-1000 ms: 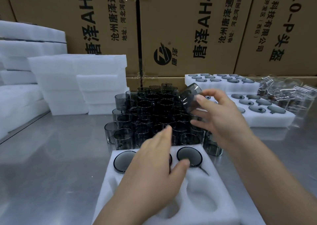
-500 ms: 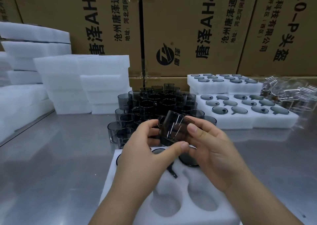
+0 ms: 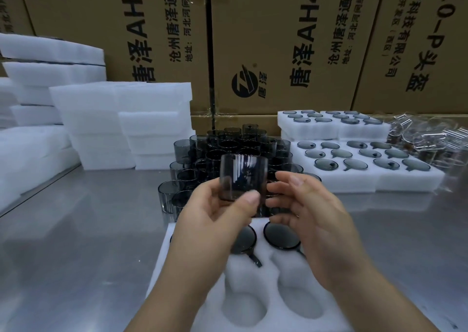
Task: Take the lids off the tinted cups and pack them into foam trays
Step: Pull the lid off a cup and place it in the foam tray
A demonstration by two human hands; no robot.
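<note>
Head view, materials: the tinted cup is a smoky, see-through, glossy cylinder with white light stripes on its wall; the foam tray is soft, white and pitted, with rounded pockets; the worktop is dull brushed metal.
Cup axis: roughly upright, leaning slightly; which end is the mouth cannot be told.
Left grip: grasping the cup, with the thumb across the lower front wall and the fingers behind; most of the cup stands above the hand.
Right grip: released, fingers loosely extended just beside the cup's right side; contact unclear.
Cup place: in the air over the tray's far edge, in front of the loose cups.
Tray contents: seated cups fill its far pockets.
Right rear: packed trays and clear lids.
</note>
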